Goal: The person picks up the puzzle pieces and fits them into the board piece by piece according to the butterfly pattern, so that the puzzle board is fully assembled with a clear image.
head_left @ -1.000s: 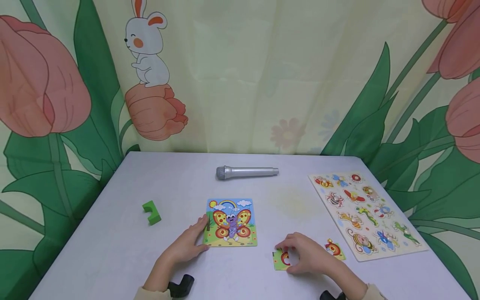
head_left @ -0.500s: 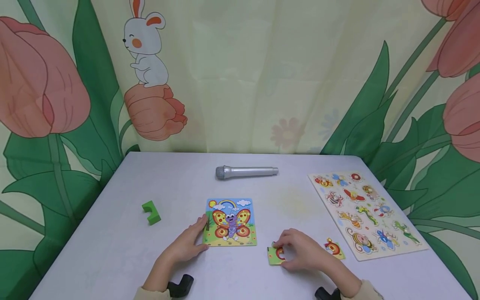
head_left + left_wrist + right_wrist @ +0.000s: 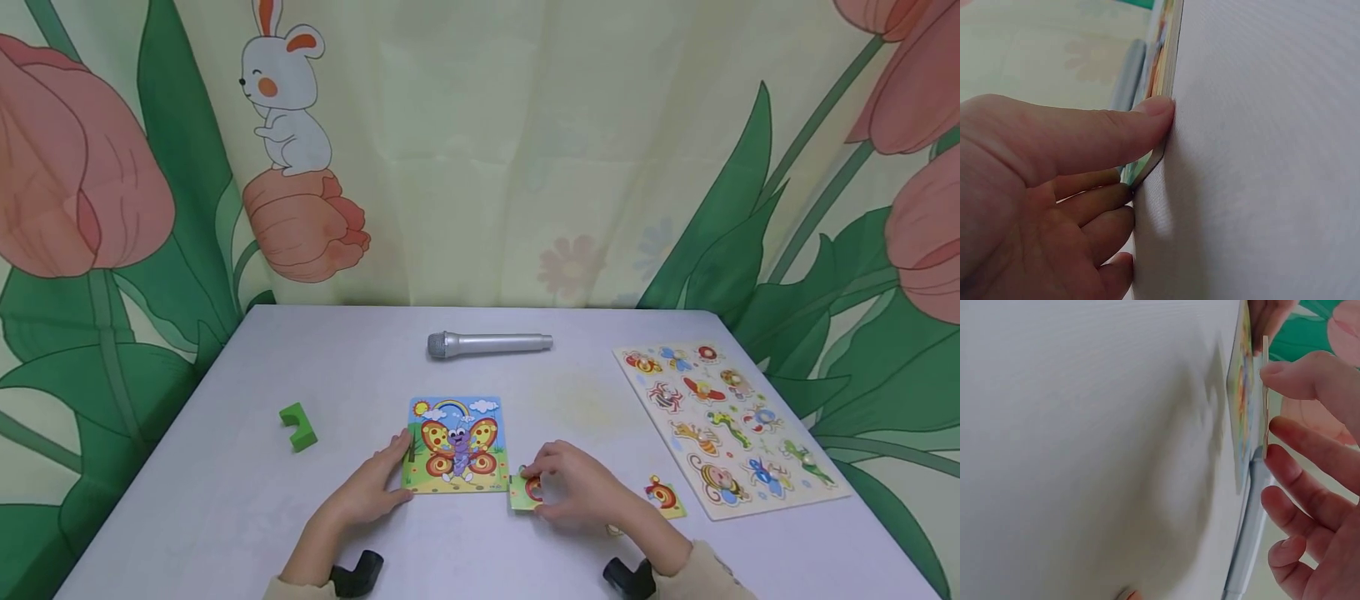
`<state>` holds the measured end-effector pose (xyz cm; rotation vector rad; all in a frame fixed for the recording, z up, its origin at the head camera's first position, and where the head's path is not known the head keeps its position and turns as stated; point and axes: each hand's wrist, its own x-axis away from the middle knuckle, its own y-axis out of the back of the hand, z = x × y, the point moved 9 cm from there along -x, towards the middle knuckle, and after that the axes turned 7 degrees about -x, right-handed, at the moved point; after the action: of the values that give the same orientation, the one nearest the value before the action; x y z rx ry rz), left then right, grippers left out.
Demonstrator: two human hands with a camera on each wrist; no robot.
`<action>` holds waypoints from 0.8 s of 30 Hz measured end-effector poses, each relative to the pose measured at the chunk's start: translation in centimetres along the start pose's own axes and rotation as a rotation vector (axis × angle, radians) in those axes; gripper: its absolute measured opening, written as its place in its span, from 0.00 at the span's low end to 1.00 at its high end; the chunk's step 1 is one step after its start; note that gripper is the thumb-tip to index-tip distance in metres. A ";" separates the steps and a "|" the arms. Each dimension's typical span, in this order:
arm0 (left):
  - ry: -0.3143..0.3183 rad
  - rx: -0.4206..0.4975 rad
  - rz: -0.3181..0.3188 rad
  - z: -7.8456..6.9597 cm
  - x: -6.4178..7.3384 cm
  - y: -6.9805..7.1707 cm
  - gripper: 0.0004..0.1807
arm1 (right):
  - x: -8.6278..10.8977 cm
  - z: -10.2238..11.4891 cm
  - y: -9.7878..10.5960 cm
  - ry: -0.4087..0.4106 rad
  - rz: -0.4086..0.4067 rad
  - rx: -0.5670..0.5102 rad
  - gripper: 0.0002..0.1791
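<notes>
A square butterfly puzzle (image 3: 456, 450) lies flat on the table. My left hand (image 3: 369, 490) rests at its left side, fingers along the left edge; in the left wrist view the thumb (image 3: 1116, 134) presses at the edge near the corner. My right hand (image 3: 581, 486) pinches a flat green puzzle piece (image 3: 519, 493) with a red curve on it, just right of the puzzle's lower right corner. Seen edge-on in the right wrist view, the thin piece (image 3: 1265, 406) sits between thumb and fingertips, raised over the table. The fingers cover part of its picture.
A loose piece with a red-orange spiral (image 3: 663, 497) lies right of my right hand. Another small piece (image 3: 613, 529) is mostly hidden under the right forearm. A silver microphone (image 3: 490, 344) lies at the back, a green block (image 3: 298, 427) at left, an insect peg board (image 3: 731, 433) at right.
My right hand has carried the puzzle piece left and slightly away from me, up to the butterfly puzzle. The left hand has stayed in place at the puzzle's edge.
</notes>
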<state>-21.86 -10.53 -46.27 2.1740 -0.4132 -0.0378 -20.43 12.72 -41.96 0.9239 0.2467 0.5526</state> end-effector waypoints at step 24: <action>-0.016 0.016 0.007 0.2 0.0 0.0 0.42 | -6.6 4.7 -2.0 0.144 -0.022 -0.008 0.19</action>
<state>-21.88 -10.69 -46.33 2.1896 -0.4312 -0.0483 -23.21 4.87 -41.01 0.8738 0.3834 0.6000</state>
